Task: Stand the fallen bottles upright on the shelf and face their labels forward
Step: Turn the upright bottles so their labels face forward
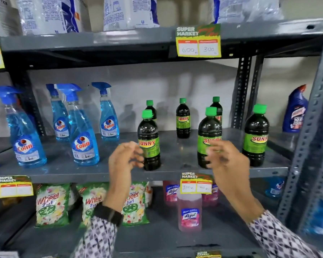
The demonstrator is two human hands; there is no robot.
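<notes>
Several dark Sunny bottles with green caps stand upright on the grey middle shelf (175,164). The front-left bottle (148,135) shows its label forward, as do the front-middle bottle (209,131) and the front-right bottle (256,135). Three more stand behind, the middle one (183,118) facing forward. My left hand (124,161) hovers just left of the front-left bottle, fingers curled and apart, holding nothing. My right hand (226,161) is blurred in front of the front-middle bottle's lower half, fingers loose, not gripping it.
Blue Colin spray bottles (82,135) stand at the shelf's left. A blue toilet-cleaner bottle (295,110) sits beyond the right upright post (306,136). Below are Wheel packets (51,203) and pink Lizol bottles (189,211). Yellow price tags (196,185) hang on shelf edges.
</notes>
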